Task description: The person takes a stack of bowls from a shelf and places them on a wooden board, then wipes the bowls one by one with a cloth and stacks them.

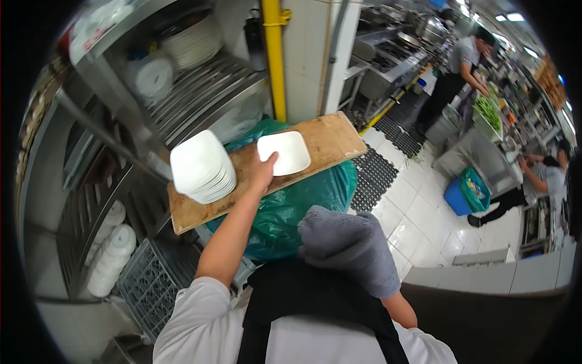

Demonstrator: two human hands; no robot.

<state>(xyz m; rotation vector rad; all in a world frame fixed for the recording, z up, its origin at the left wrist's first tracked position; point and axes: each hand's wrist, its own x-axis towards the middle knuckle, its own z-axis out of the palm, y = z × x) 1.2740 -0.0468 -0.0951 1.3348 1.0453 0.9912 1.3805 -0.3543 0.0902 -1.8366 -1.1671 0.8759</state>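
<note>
My left hand (263, 171) grips the near left edge of a white square dish (284, 153), its thumb over the rim. This dish is over a worn wooden board (332, 138); whether it touches the wood I cannot tell. To its left on the same board stands a tall, leaning stack of matching white dishes (203, 165). A grey towel (345, 249) drapes over my right hand and hides its fingers, so only the forearm shows below the cloth.
Green plastic bag (303, 209) lies under the board. Steel racks (206, 91) with plates stand at left, above a grey crate (151, 279). A yellow pipe (274, 67) rises behind. Two people work at right, near a blue bin (458, 197) and leafy greens (487, 110).
</note>
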